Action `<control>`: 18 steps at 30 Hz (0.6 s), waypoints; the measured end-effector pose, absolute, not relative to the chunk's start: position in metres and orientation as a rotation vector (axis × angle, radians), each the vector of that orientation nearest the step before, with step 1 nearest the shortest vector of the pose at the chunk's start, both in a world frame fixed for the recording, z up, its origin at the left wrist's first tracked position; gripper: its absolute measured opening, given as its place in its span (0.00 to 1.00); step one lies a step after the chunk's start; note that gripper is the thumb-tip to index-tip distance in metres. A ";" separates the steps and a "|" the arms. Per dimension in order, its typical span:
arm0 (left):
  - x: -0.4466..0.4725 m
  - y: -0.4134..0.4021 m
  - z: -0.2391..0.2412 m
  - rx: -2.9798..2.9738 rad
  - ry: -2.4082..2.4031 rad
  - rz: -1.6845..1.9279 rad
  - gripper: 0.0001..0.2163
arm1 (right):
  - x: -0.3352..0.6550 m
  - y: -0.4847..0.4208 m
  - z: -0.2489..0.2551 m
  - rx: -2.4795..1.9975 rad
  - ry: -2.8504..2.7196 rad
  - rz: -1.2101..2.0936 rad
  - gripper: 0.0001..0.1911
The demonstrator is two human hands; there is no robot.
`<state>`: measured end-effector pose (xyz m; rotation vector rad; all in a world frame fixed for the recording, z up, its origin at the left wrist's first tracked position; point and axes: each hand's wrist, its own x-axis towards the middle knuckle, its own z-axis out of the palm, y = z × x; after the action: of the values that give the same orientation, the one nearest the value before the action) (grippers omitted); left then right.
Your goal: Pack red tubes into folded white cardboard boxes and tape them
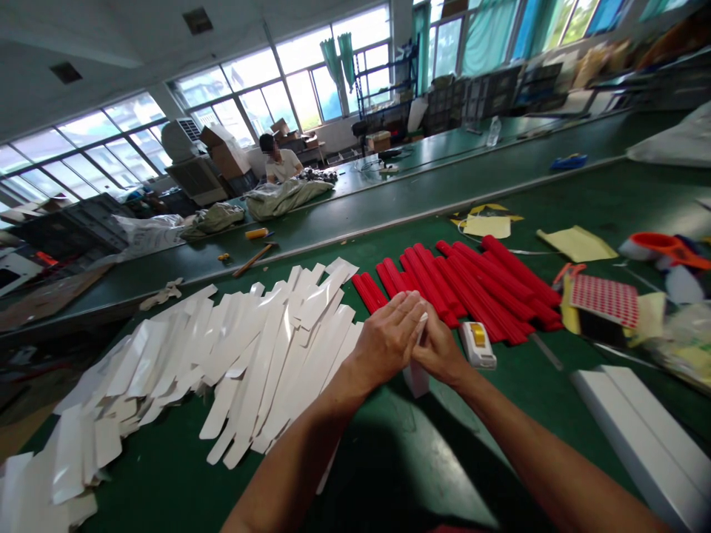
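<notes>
Both hands meet around one narrow white box (417, 379) that stands on end on the green table. My left hand (392, 332) wraps over its upper part from the left, fingers together. From the other side my right hand (437, 345) grips the box, its fingers partly hidden behind the left ones. The lower end of the box shows below the hands; most of its upper part is covered. Just behind lie several red ribbed bundles (478, 285). A small white tape dispenser (478, 345) with a yellow core sits right of my right hand.
Flat white carton blanks (278, 363) spread over the left side. Long white boxes (644, 437) lie at the right edge. Beyond the bundles are a sheet of red dots (604, 300), yellow papers (578, 243) and orange-handled scissors (666, 244). Another person (282, 161) sits at a far table.
</notes>
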<state>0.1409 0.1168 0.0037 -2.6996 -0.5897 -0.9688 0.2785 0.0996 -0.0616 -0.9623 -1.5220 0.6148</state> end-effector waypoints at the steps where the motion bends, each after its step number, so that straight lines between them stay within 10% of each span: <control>1: 0.141 0.117 0.001 -2.672 -0.580 -0.966 0.16 | 0.279 0.101 -0.062 -0.937 -1.523 0.628 0.29; 18: 0.144 0.113 -0.014 -2.584 -0.758 -0.953 0.18 | 0.318 0.094 -0.085 -0.979 -1.563 0.779 0.34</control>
<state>0.1440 0.1128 -0.0138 -2.5835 -0.7577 -0.9534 0.3180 0.0945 -0.0854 -0.9789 -1.5629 0.7792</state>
